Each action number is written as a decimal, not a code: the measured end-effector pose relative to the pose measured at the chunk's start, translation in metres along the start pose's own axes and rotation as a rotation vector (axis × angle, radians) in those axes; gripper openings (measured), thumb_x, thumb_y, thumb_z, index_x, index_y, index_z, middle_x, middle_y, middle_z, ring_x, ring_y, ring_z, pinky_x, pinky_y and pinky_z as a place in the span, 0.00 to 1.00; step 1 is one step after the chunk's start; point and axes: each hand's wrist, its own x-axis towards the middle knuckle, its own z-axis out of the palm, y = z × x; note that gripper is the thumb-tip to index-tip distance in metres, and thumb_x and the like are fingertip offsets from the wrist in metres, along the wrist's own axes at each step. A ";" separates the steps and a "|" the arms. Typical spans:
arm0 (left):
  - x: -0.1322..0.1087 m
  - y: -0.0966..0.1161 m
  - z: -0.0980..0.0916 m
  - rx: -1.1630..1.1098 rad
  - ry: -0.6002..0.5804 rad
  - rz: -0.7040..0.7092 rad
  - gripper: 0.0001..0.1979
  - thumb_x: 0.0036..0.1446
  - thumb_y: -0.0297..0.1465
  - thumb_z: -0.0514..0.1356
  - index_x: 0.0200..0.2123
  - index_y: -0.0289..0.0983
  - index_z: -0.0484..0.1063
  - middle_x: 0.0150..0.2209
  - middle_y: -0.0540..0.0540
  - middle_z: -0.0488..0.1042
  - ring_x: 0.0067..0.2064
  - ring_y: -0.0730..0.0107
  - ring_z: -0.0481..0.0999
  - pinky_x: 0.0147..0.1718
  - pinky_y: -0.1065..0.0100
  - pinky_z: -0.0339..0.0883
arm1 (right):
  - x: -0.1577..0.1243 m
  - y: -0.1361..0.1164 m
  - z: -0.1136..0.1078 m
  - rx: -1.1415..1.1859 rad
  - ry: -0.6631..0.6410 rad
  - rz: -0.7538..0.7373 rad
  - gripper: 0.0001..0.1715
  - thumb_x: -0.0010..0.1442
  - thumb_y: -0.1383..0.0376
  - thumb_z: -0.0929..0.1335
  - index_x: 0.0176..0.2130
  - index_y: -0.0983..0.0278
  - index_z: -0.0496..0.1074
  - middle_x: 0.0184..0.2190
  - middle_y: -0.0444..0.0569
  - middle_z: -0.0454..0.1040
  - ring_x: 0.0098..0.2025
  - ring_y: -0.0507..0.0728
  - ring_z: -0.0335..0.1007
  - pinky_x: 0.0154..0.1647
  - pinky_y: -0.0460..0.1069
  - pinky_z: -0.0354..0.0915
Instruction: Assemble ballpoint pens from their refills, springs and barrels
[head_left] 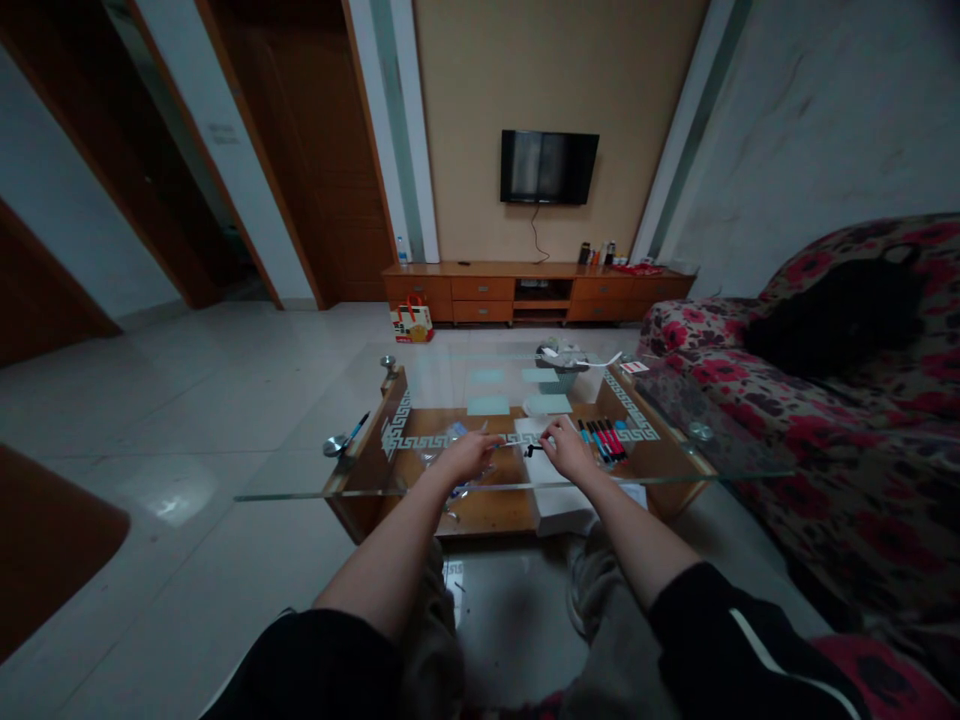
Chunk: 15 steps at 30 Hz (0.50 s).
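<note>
Over the glass table top point(442, 470), my left hand point(472, 455) pinches one end of a thin pale stick point(511, 443), possibly a pen refill. The stick points toward my right hand point(568, 448), whose fingers are closed; what lies between them is too small to make out. Just beside its fingertips is a small black piece point(533, 450), and I cannot tell if it is held or lying on the glass. Right of that hand, several pens point(602, 440) with blue, black and red barrels lie in a row. A single blue and black pen point(358, 428) rests near the left side.
Below the glass, a wooden shelf point(480, 512) bears a white box point(559, 512) and clear plastic wrapping. A basket point(562, 378) with a pale bag stands toward the far edge. The floral sofa point(720, 345) is on the right; a low TV cabinet point(484, 290) is ahead.
</note>
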 end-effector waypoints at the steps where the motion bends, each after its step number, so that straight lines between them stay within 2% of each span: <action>1: -0.001 -0.001 0.000 0.001 -0.002 -0.001 0.19 0.63 0.29 0.54 0.56 0.43 0.72 0.45 0.42 0.78 0.46 0.60 0.77 0.45 0.65 0.69 | 0.001 0.001 0.002 -0.011 -0.007 0.010 0.08 0.65 0.60 0.67 0.40 0.61 0.74 0.46 0.49 0.67 0.41 0.54 0.69 0.39 0.47 0.61; 15: -0.001 -0.001 -0.002 -0.006 -0.033 -0.024 0.18 0.64 0.30 0.54 0.55 0.43 0.73 0.48 0.42 0.77 0.47 0.62 0.77 0.47 0.67 0.68 | 0.005 0.002 0.017 -0.044 -0.096 0.091 0.11 0.67 0.60 0.65 0.42 0.60 0.75 0.49 0.51 0.66 0.47 0.56 0.67 0.42 0.48 0.61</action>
